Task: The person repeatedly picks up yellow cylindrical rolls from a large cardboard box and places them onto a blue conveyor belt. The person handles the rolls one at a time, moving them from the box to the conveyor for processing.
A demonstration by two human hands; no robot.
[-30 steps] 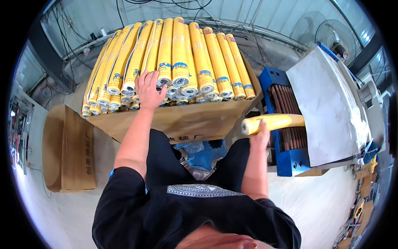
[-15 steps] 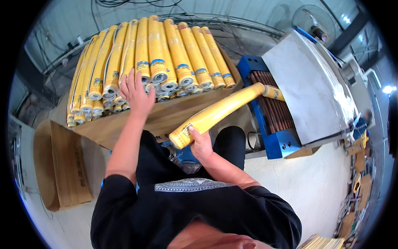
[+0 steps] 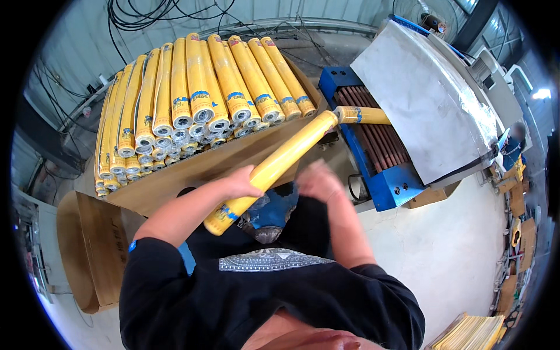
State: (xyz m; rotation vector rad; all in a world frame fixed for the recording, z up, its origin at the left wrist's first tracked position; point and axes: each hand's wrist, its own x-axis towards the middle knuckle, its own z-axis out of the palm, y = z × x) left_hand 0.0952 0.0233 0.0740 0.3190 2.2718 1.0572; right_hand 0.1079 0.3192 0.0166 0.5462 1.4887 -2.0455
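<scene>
My left hand (image 3: pixel 242 182) is closed around a long yellow tube (image 3: pixel 291 150) wrapped in clear film, which slants across my lap. The tube's far end is close to another yellow tube (image 3: pixel 368 115) that sticks out from under the machine's cover; I cannot tell whether they touch. My right hand (image 3: pixel 319 182), to the right of the held tube, is smeared by motion, and its fingers are unclear. A big stack of similar yellow tubes (image 3: pixel 198 76) lies in layers ahead of me to the left, open ends toward me.
The stack rests in a large cardboard box (image 3: pixel 157 192). On the right, a machine with a blue frame (image 3: pixel 396 189) and brown rollers (image 3: pixel 373 140) has a sheet-like cover (image 3: pixel 426 93). An open carton (image 3: pixel 96 251) stands at left; flat yellow sheets (image 3: pixel 469 332) lie lower right.
My left hand has come off the stack and taken hold of the tube. My right hand has let go of it and moved right. The tube's near end has shifted left and down.
</scene>
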